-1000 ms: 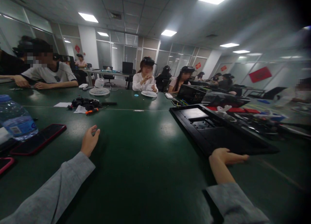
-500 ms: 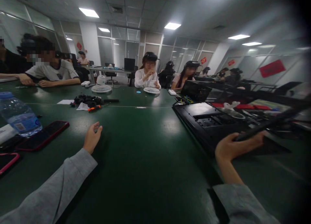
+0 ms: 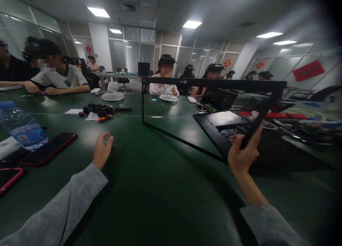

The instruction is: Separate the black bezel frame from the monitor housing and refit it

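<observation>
So, we've got the black frame (image 3: 213, 83) in our right hand (image 3: 243, 157), pinched by one side bar between thumb and fingers. It's hollow, so that bar is pretty much all there is to grab, and it looks slim enough for one hand. The rest tilts out leftward over the table (image 3: 149, 189), ahead of and between our hands. Its shadow falls apart from it, so we reckon it's lifted, but we can't tell if the near corner touches down behind our hand.

Our left hand (image 3: 103, 150) holds nothing: fingers loosely curved, thumb apart, probably idle because one hand seems enough. We can't tell if it rests on anything.

The black panel (image 3: 278, 153) lies flat just behind and right of our right hand, likely the steadiest way for something that wide. Left of our left hand are a phone (image 3: 49, 148) and a bottle (image 3: 22, 128), presumably out of the frame's way.
</observation>
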Demonstrator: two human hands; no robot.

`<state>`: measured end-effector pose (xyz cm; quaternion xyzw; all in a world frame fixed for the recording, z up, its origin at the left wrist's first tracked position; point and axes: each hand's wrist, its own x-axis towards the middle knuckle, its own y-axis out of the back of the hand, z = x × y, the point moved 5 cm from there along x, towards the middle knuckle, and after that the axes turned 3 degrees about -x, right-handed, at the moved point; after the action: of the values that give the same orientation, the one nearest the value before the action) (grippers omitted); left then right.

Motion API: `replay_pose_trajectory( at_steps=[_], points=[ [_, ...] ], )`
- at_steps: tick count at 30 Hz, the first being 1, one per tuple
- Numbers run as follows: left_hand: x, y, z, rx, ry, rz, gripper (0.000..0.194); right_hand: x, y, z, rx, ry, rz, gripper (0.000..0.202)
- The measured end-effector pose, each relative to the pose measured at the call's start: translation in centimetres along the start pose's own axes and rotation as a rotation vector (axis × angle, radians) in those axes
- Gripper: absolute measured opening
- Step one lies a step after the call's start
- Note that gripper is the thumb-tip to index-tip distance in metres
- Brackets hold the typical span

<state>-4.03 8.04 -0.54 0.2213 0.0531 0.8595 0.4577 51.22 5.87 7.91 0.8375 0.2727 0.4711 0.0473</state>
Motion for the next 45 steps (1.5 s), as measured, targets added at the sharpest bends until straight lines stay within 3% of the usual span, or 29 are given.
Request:
replay_pose_trajectory(
  at_steps=[3,7,12,18,24,27,37,41,45],
  points=[
    [-0.3,0.1,1.0,0.028,-0.087,0.012,0.059,0.1,-0.5,0.0,0.052,0.019,-0.048,0.072],
    [-0.5,-0.2,1.5,0.049,-0.139,-0.015,0.067,-0.1,-2.1,0.8,0.100,-0.025,-0.211,0.070],
    [-0.3,-0.8,1.0,0.092,-0.134,-0.131,0.050,-0.8,-4.8,3.2,0.076,-0.055,-0.397,0.065],
    [0.5,-1.0,-1.2,0.149,-0.033,-0.181,0.042,-1.7,-7.6,6.7,0.280,-0.333,-0.541,0.066],
    [0.5,-1.0,-1.6,0.135,-0.007,-0.154,0.039,-2.4,-7.9,6.4,0.616,-0.438,-0.716,0.070],
    [0.5,-0.9,-1.7,0.136,0.005,-0.150,0.041,-2.9,-7.9,6.8,0.658,-0.449,-0.792,0.074],
    [0.5,-0.8,-1.6,0.171,0.015,-0.159,0.039,-3.7,-9.0,8.3,0.545,-0.291,-0.814,0.083],
    [0.6,-0.8,-1.9,0.224,0.000,-0.165,0.041,-3.6,-9.3,8.9,0.444,-0.159,-0.808,0.073],
    [0.9,-1.2,-2.5,0.316,-0.033,-0.204,0.048,-3.0,-9.4,9.3,0.258,-0.032,-0.684,0.057]
  ],
)
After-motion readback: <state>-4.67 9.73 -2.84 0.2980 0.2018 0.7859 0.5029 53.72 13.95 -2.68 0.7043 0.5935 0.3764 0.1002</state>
